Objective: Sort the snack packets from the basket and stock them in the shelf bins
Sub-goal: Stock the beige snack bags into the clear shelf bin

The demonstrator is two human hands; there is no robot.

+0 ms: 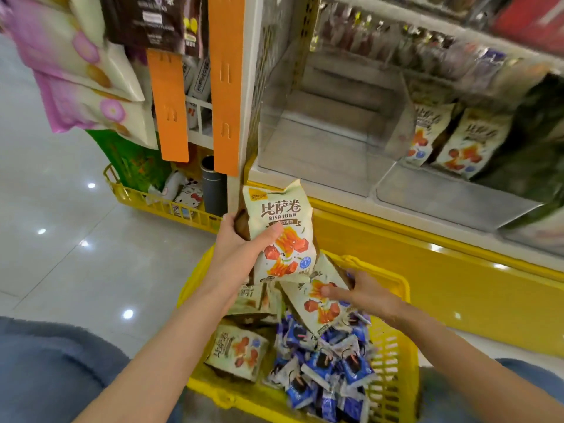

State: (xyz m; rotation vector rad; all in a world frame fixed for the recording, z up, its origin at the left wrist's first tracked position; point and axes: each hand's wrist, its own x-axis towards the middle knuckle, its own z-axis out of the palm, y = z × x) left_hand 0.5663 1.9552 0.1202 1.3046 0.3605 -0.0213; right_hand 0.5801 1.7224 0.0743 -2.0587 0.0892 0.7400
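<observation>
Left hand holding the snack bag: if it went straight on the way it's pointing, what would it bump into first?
Probably the clear front wall of the empty shelf bin, with the held packet arriving before the left hand. Depth is hard to judge.

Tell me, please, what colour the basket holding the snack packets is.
Yellow: the head view shows the basket as bright yellow slotted plastic.

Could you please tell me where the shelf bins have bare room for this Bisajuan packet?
The clear bin between the perforated upright and the clear divider looks bare. The bin beyond that divider already holds Bisajuan packets. The yellow basket is packed, so no room there.
</observation>
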